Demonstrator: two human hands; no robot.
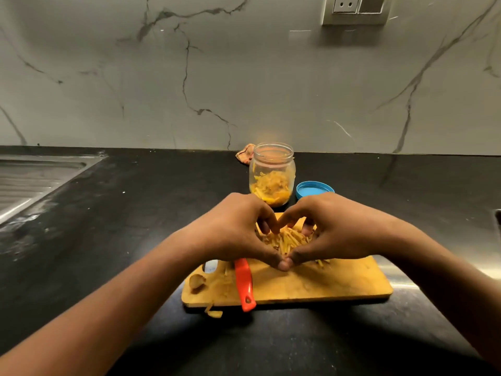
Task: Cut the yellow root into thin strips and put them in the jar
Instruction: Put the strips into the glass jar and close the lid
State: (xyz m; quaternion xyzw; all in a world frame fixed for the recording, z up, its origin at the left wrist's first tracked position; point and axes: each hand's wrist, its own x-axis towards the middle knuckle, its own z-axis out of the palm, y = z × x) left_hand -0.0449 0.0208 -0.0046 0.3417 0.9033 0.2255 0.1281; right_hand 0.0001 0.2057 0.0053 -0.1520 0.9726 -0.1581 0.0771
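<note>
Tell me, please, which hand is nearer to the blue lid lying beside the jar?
Right. The right hand is cupped just in front of the blue lid, its knuckles almost under it in the picture. The left hand sits further off, on the other side of the strips, in front of the jar.

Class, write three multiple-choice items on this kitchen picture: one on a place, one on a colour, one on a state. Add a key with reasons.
1. Where does the blue lid lie?
A. on the jar
B. on the counter right of the jar
C. in the sink

2. What colour is the knife handle?
A. red
B. black
C. green

3. What state is the jar in?
A. sealed
B. tipped over
C. open, partly filled

Key: B, it lies flat on the counter; A, the handle on the cutting board is red; C, the mouth is uncovered, with strips low inside.
</note>
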